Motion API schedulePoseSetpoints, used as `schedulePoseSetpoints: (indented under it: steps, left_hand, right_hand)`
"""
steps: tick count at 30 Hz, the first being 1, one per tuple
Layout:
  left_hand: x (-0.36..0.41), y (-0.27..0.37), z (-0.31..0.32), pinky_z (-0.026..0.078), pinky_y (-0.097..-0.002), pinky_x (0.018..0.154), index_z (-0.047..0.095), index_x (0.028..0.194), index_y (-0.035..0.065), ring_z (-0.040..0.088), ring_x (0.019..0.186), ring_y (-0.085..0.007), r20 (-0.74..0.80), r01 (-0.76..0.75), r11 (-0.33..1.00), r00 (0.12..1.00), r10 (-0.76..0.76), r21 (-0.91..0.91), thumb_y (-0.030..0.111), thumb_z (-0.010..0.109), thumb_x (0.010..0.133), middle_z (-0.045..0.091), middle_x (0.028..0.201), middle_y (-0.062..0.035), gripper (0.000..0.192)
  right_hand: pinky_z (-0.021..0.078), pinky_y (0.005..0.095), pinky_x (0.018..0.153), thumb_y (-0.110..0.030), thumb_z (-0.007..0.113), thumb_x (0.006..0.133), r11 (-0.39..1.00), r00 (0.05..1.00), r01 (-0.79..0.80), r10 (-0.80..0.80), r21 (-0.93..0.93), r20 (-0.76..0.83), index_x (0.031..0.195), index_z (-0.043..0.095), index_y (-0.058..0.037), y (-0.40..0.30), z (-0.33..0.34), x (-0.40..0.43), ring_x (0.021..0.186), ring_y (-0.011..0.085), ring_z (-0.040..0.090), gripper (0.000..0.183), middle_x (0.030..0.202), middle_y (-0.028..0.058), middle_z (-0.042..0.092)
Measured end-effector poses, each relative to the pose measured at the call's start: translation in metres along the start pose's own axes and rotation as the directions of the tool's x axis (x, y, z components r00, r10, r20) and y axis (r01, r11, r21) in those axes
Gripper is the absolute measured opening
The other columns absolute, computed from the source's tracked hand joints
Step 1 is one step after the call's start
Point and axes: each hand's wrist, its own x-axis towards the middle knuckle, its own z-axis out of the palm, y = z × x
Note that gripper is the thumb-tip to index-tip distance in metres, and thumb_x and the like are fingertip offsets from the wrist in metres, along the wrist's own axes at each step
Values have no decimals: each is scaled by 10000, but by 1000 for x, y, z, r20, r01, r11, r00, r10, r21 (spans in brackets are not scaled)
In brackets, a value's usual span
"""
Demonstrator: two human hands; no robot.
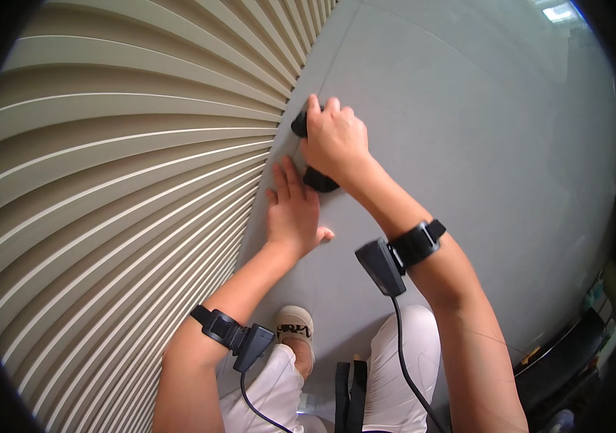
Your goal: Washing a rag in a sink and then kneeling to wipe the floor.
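My right hand (335, 132) is closed over a black object, probably a bunched cloth, low over the grey tiled floor (475, 162). One black end (300, 124) sticks out by my fingers, and another black part (320, 180) shows below the palm; the middle is hidden. Beside it, nearer the wall, my left hand (293, 214) is palm down with its fingers apart and nothing in it. I cannot tell whether its fingers touch the black part. Both hands are close to the foot of a beige slatted wall panel (124, 162).
Black bands with box-shaped devices (381, 266) and cables are strapped to both forearms. My beige shoe (294, 325) and white-trousered knee (408, 346) are below. Black straps (350, 398) hang between my legs. A black object (562, 346) stands at the lower right.
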Motion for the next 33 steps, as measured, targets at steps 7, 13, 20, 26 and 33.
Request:
schedulePoseSetpoints:
  steps: [7, 13, 20, 26, 33]
  left_hand:
    - [1, 1, 2, 439, -552, 998, 443, 1292, -93, 207, 1385, -528, -28, -13, 1000, 1000, 13, -27, 517, 876, 496, 158, 1484, -386, 1092]
    - [0, 0, -2, 438, -556, 995, 481, 1245, -97, 219, 1380, -530, -4, -2, 1000, 1000, 2, -7, 519, 875, 502, 171, 1478, -389, 1043]
    - [0, -2, 0, 447, -544, 991, 471, 1258, -91, 221, 1382, -524, -1, -7, 1000, 1000, 7, 8, 539, 871, 501, 180, 1475, -387, 1063]
    - [1, 4, -1, 444, -550, 992, 441, 1293, -86, 218, 1384, -520, -39, -10, 1000, 999, 9, -21, 542, 870, 495, 183, 1474, -388, 1102]
    - [0, 0, -2, 443, -554, 990, 369, 1350, -79, 241, 1376, -519, 42, 9, 999, 999, -11, 44, 535, 874, 483, 204, 1468, -387, 1176]
  right_hand:
    - [561, 434, 739, -204, 640, 753, 1000, 1000, -8, 8, 5, 22, 1362, 462, 5, 5, -2, 11, 921, 380, 632, 668, 1054, 226, 589]
    - [560, 428, 748, -203, 635, 762, 1000, 995, -17, 18, -4, 102, 1350, 469, 15, 0, 0, -5, 923, 371, 634, 649, 1060, 217, 590]
    - [561, 421, 750, -198, 645, 753, 1000, 999, -18, 18, -9, 45, 1357, 464, 19, -2, 5, -2, 911, 368, 634, 667, 1070, 214, 586]
    - [564, 422, 726, -207, 660, 757, 1000, 1000, -7, 6, -19, -8, 1330, 482, 17, 10, -2, 14, 903, 363, 643, 640, 1062, 206, 597]
    - [566, 420, 724, -203, 659, 749, 999, 998, 36, -35, -28, 47, 1318, 482, 20, 2, 4, -3, 888, 371, 645, 636, 1039, 213, 595]
